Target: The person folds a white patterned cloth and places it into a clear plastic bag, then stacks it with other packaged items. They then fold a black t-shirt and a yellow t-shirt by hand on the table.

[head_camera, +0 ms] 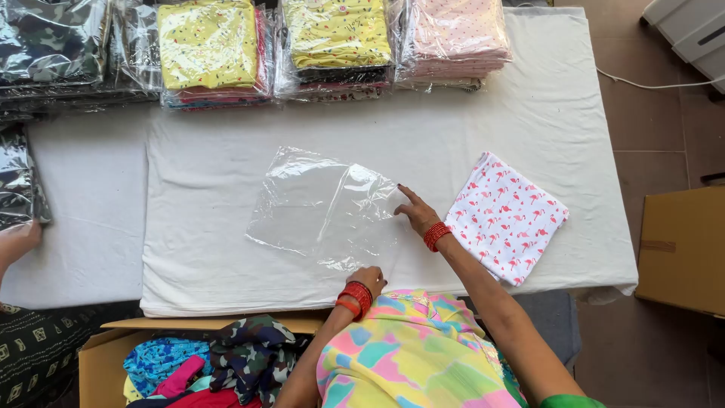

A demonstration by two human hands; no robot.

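Note:
A clear plastic bag lies flat in the middle of the white-covered table. My right hand rests on the bag's right edge with one finger stretched toward it. My left hand presses the bag's near edge, fingers curled. Both wrists wear red bangles. A folded white cloth with pink flamingo print lies just right of my right wrist, apart from the bag.
Stacks of bagged folded clothes line the table's far edge, dark ones at the left. An open cardboard box of loose garments stands near my left side. Another box sits on the floor at right. Another person's hand shows at the left edge.

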